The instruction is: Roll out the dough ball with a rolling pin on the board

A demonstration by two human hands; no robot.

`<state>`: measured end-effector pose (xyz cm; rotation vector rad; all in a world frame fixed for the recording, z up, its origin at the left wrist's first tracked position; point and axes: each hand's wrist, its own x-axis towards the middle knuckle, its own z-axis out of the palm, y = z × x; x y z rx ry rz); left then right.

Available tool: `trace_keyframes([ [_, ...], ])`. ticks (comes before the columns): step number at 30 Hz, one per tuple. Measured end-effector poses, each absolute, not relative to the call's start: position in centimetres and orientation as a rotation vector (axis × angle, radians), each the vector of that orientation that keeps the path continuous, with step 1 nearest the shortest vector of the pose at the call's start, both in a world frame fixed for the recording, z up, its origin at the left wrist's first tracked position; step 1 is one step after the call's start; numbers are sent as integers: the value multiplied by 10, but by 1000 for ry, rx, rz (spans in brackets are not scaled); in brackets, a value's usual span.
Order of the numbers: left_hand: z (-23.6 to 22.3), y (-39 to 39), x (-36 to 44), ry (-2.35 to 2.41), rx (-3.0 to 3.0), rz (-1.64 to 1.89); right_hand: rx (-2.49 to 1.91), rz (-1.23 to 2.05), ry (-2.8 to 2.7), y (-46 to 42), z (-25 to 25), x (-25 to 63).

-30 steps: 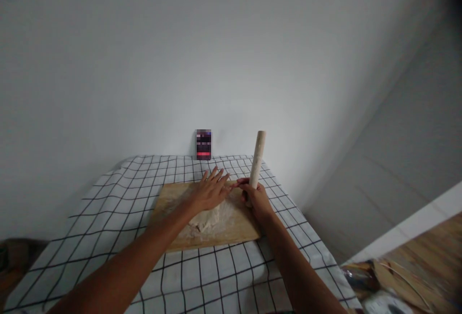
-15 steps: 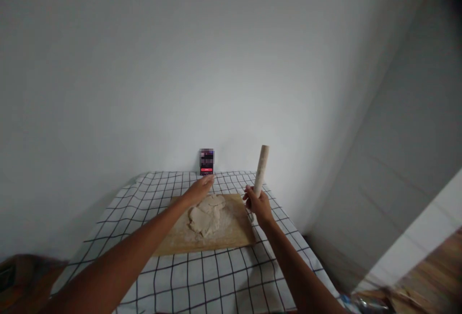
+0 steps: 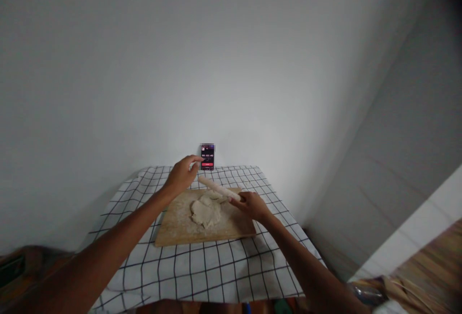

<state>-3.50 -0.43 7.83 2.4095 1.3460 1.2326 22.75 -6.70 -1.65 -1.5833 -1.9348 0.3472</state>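
My right hand [image 3: 250, 205] is closed round the near end of a pale wooden rolling pin [image 3: 219, 188]. The pin slants up to the left, held above the back of the dough. My left hand [image 3: 184, 172] is raised off the board with its fingers apart and holds nothing. Its fingertips point at the far end of the pin and the phone, without gripping either. A flattened, ragged-edged piece of dough [image 3: 205, 213] lies on the floury wooden board [image 3: 173, 234]; the pin hides part of its far side.
A phone [image 3: 207, 157] showing a timer leans upright against the white wall [image 3: 231, 73] at the table's back. A white tablecloth with black grid lines [image 3: 202, 270] covers the table. Several unclear items [image 3: 368, 295] lie low at the right.
The rolling pin has swung from nearly upright at the right to slanting over the dough. My left hand has moved left and up, with its fingers now spread.
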Motion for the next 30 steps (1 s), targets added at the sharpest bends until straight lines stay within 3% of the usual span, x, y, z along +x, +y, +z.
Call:
trace_keyframes([
  [2,63,-12,-37,1302,2488,1183,-1676,202,-2078,-77,-10,214],
  [6,0,-27,-44,1213,2692,682,-1722,57,-2254,-92,-11,190],
  [10,-37,-27,-49,1368,2787,618,-1647,-83,-2271,-91,-19,187],
  [14,-32,-4,-42,1322,2822,586,-1572,-114,-2237,-67,-20,195],
  [22,-6,48,-24,1419,2671,518,-1662,142,-2230,9,-10,202],
  [30,-9,48,-26,1345,2657,606,-1713,239,-2230,22,-17,206],
])
